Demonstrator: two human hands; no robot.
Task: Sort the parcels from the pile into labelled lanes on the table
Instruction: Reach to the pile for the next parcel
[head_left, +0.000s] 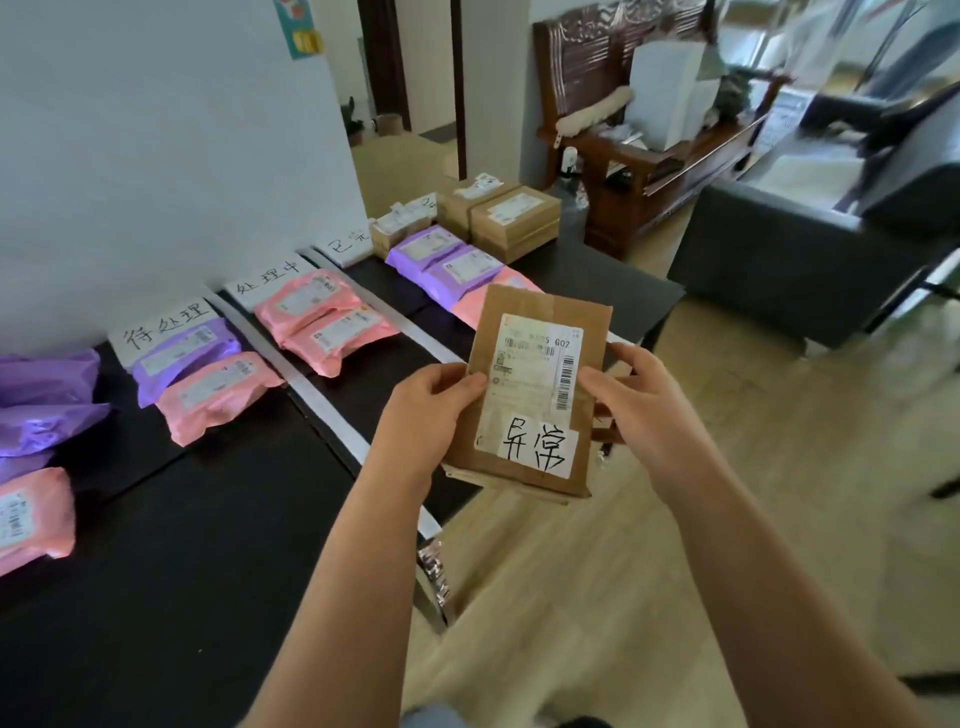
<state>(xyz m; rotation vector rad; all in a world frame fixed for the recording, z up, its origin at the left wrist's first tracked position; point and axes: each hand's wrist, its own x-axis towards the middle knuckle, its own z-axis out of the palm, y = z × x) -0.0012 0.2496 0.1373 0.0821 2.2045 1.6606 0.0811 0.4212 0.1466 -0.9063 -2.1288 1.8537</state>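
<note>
Where the table (182, 571) reaches the left edge, a pile (47, 400) of purple and pink bags lies heaped. Next right, a label (166, 327) lies by the wall, with a purple bag (182, 358) and a pink bag (218, 392) touching in front of it. A white strip (311, 400) parts that lane from the next, where a second label (267, 280) heads two overlapping pink bags (343, 335). Further right, a third label (350, 241) sits near two purple bags (465, 273), and brown boxes (514, 218) stand at the table's far end. In front, the left hand (426, 410) grips the left edge of a box (535, 312), thumb on its face. The box is held up off the table, beside its near edge, face to the camera, bearing a shipping label (540, 364) and a handwritten slip (537, 447). The right hand (644, 410) grips its right edge, thumb on front. Beyond stand a wooden bench (649, 156) and a grey sofa (779, 249)
</note>
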